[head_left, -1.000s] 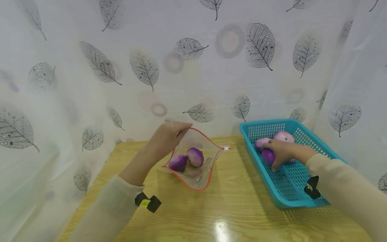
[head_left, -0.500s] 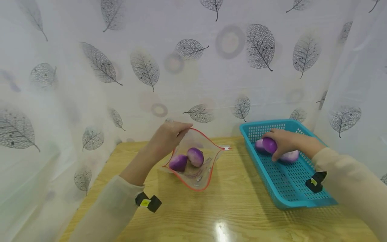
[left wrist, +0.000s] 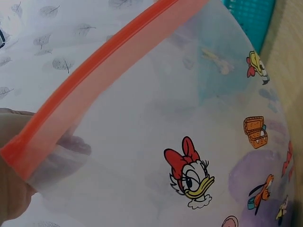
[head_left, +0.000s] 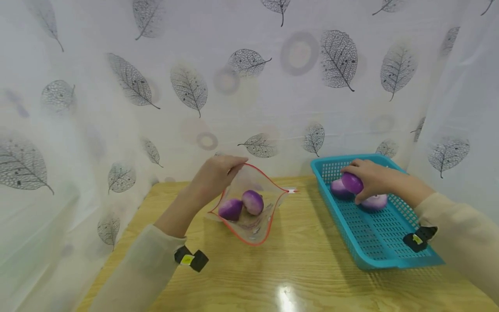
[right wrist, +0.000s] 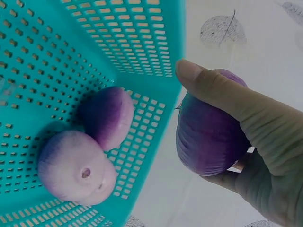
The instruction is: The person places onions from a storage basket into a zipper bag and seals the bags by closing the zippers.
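Observation:
My left hand (head_left: 212, 178) pinches the upper edge of a clear zip bag (head_left: 255, 177) with a red seal strip. The bag's mouth stands wide, and two red onions (head_left: 252, 202) sit inside. Cartoon prints and purple shapes show through its wall in the left wrist view. My right hand (head_left: 376, 178) holds a red onion (right wrist: 213, 132) between thumb and fingers, above the back of a blue plastic basket (head_left: 352, 247). Below it in the basket are a purple onion (right wrist: 108, 117) and paler onions (right wrist: 71, 165), which overlap one another.
The wooden table (head_left: 304, 273) carries the bag at centre and the basket at right. A white curtain with leaf prints (head_left: 249, 99) hangs behind and along both sides. The bag's white zip slider (head_left: 291, 191) points toward the basket.
My right hand has lifted the red onion up from among the others and moved slightly back and right. The left hand and bag have stayed in place.

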A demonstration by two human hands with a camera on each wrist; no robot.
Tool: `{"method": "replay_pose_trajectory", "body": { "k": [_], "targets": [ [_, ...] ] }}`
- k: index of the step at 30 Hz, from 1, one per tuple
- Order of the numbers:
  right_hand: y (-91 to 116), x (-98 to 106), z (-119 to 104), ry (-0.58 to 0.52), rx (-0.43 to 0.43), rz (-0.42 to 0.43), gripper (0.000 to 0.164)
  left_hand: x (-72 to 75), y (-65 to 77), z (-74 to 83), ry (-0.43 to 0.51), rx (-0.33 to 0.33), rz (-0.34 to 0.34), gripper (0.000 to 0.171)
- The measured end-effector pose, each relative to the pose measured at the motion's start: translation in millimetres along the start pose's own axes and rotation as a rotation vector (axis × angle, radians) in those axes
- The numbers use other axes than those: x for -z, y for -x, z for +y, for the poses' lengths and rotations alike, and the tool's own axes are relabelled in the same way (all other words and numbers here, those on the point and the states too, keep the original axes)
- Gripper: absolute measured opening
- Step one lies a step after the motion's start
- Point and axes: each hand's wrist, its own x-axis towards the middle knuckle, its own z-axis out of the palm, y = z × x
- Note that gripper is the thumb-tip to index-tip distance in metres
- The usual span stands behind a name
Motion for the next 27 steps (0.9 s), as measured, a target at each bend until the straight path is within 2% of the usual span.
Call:
{"method": "replay_pose_trajectory", "body": {
  "k": [6, 11, 17, 27],
  "targets": [
    [2.0, 6.5, -13.4, 0.062, 0.038, 0.018, 0.088, -0.9, 0.0, -1.6, -0.007, -0.022, 0.019, 0.019],
    [3.9, 8.5, -19.2, 0.099, 0.073, 0.037, 0.089, -1.2, -1.0, -1.0, 0.0, -0.017, 0.011, 0.019],
    [4.9, 12.4, -22.6, 0.104, 0.089, 0.09, 0.094, -1.3, -1.7, -0.5, -0.009, -0.019, 0.005, 0.019],
    [9.3, 28.3, -38.3, 0.123, 0.119, 0.175, 0.08, 0.9, -4.9, 1.5, 0.022, -0.004, -0.036, 0.018]
  ]
}}
